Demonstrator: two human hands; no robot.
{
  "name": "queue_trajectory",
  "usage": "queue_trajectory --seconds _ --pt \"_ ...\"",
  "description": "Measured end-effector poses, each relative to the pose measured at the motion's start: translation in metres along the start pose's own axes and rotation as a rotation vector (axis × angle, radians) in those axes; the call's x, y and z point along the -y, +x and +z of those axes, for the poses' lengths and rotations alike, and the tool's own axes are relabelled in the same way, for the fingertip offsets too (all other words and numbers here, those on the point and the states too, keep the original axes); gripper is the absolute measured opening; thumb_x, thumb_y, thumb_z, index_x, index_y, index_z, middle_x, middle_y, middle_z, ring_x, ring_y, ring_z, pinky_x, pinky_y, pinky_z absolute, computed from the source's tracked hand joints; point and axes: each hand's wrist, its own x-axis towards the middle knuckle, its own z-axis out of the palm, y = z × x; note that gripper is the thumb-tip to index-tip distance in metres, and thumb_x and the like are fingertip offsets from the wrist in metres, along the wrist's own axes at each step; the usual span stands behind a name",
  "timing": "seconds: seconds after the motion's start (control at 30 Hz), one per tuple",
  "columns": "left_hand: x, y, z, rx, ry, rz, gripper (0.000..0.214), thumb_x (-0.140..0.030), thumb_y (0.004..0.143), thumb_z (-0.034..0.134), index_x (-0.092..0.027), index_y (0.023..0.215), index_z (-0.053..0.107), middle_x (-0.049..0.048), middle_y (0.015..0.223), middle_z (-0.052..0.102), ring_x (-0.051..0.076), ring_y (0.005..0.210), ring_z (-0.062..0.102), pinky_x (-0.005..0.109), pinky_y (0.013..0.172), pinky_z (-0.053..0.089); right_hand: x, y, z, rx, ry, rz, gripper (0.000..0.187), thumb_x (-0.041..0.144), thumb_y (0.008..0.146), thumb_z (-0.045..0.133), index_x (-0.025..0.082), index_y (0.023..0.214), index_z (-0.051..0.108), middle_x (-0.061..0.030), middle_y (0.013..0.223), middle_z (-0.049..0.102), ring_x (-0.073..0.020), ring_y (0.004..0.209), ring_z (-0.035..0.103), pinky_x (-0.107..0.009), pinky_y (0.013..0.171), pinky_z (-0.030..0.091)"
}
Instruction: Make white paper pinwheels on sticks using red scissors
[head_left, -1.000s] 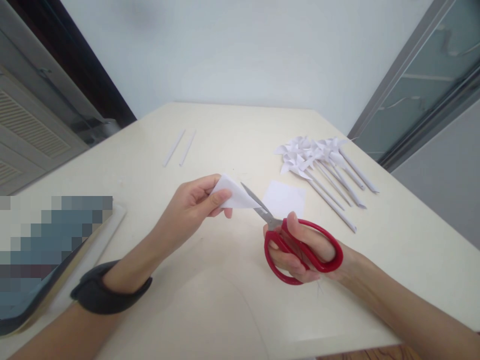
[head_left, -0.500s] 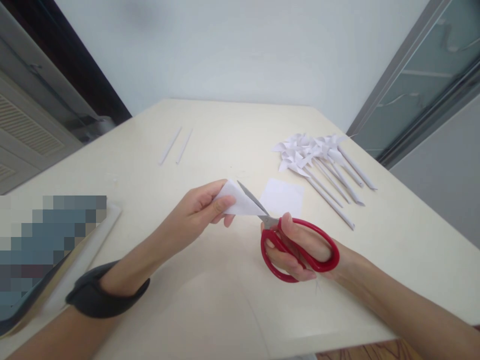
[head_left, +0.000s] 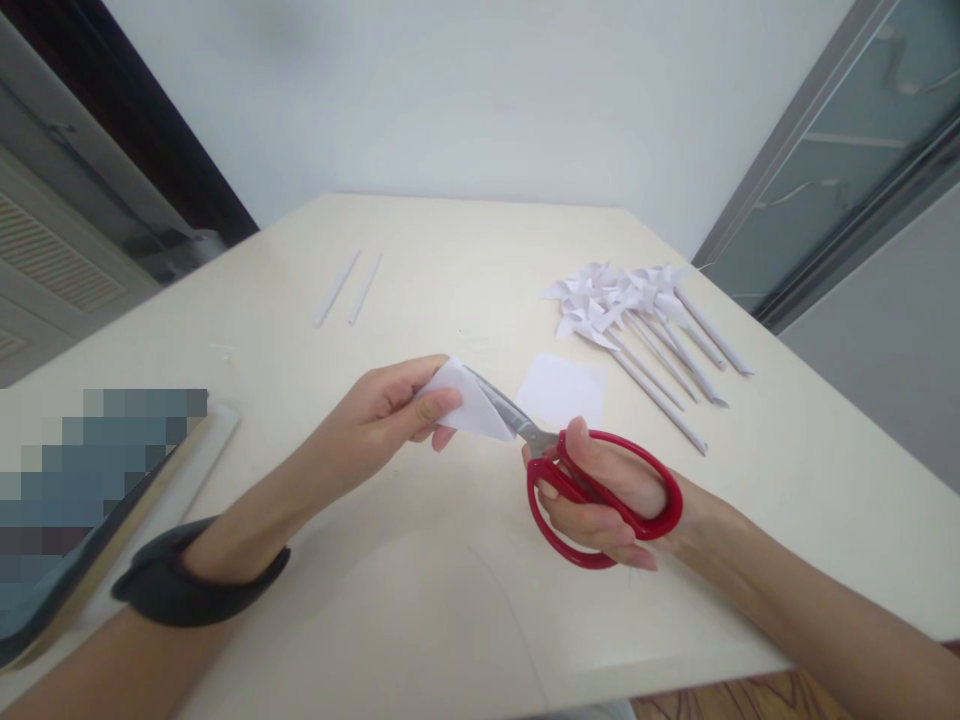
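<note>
My left hand (head_left: 382,415) pinches a folded white paper triangle (head_left: 469,405) just above the cream table (head_left: 450,600). My right hand (head_left: 600,495) grips red-handled scissors (head_left: 600,490), fingers through the loops. The steel blades lie along the triangle's upper edge, nearly closed on the paper. A black band circles my left wrist.
A white paper square (head_left: 562,390) lies just behind the scissors. Several white paper pinwheels on rolled sticks (head_left: 637,310) lie at the right rear. Two thin paper sticks (head_left: 349,288) lie at the left rear. A blurred flat object (head_left: 90,490) rests at the table's left edge.
The scissor blades have advanced left into the folded triangle and closed further. Both hands stay in nearly the same place.
</note>
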Motion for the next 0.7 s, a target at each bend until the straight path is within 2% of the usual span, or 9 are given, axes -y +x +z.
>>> queue_trajectory --seconds 0.1,0.2,0.3,0.4,0.47,0.57,0.7 --pt "0.004 0.0 -0.002 -0.03 -0.036 -0.005 0.023 -0.031 0.089 0.05 -0.018 0.07 0.057 -0.0015 0.059 0.049 0.011 0.055 0.046 0.022 0.05 0.036 0.0 -0.002 0.002 -0.071 -0.061 -0.069 0.066 0.064 0.088 0.014 0.016 0.051 0.04 0.0051 0.043 0.04 -0.0034 0.03 0.036 -0.017 0.03 0.027" --pt "0.006 0.0 -0.002 -0.127 -0.117 0.037 0.02 -0.029 0.088 0.052 -0.018 0.073 0.057 -0.0012 0.058 0.052 0.01 0.05 0.041 0.022 0.045 0.031 0.002 -0.005 0.003 -0.133 -0.095 -0.154 0.063 0.062 0.089 0.014 0.017 0.053 0.038 0.005 0.044 0.037 -0.0038 0.032 0.033 -0.018 0.032 0.024" --pt "0.003 0.002 0.001 -0.224 -0.173 0.046 0.013 -0.028 0.087 0.054 -0.02 0.094 0.061 0.0008 0.061 0.062 0.011 0.048 0.046 0.022 0.043 0.03 0.008 -0.006 0.004 -0.199 -0.112 -0.233 0.062 0.063 0.089 0.011 0.017 0.057 0.04 0.0045 0.048 0.036 -0.0056 0.037 0.031 -0.02 0.036 0.025" --pt "-0.001 0.003 0.008 -0.26 -0.187 0.031 0.031 -0.027 0.085 0.057 -0.023 0.116 0.055 0.0005 0.06 0.067 0.012 0.048 0.053 0.022 0.044 0.036 0.014 -0.004 0.009 -0.302 -0.184 -0.321 0.055 0.062 0.089 0.021 0.017 0.068 0.044 0.0026 0.058 0.041 -0.0083 0.05 0.038 -0.023 0.049 0.034" --pt "-0.004 0.003 0.015 -0.232 -0.183 -0.006 0.027 -0.027 0.086 0.057 -0.023 0.113 0.055 0.0001 0.061 0.068 0.013 0.051 0.056 0.022 0.047 0.039 0.014 -0.002 0.014 -0.396 -0.268 -0.332 0.042 0.057 0.088 0.039 0.018 0.075 0.045 0.0023 0.066 0.044 -0.0093 0.058 0.041 -0.025 0.058 0.037" --pt "-0.007 0.002 0.025 -0.124 -0.19 -0.075 0.015 -0.028 0.088 0.053 -0.022 0.102 0.053 0.0 0.064 0.068 0.013 0.057 0.06 0.022 0.05 0.041 0.011 0.004 0.021 -0.593 -0.327 -0.29 0.026 0.04 0.082 0.059 0.019 0.082 0.045 0.0032 0.074 0.047 -0.0089 0.063 0.044 -0.024 0.061 0.036" --pt "-0.013 -0.001 0.035 0.049 -0.151 -0.103 0.011 -0.029 0.09 0.05 -0.022 0.099 0.048 0.0006 0.072 0.07 0.015 0.069 0.066 0.025 0.061 0.046 0.008 0.009 0.02 -0.756 -0.28 -0.354 0.015 0.027 0.082 0.06 0.019 0.085 0.047 0.0025 0.08 0.052 -0.0095 0.067 0.05 -0.025 0.064 0.038"
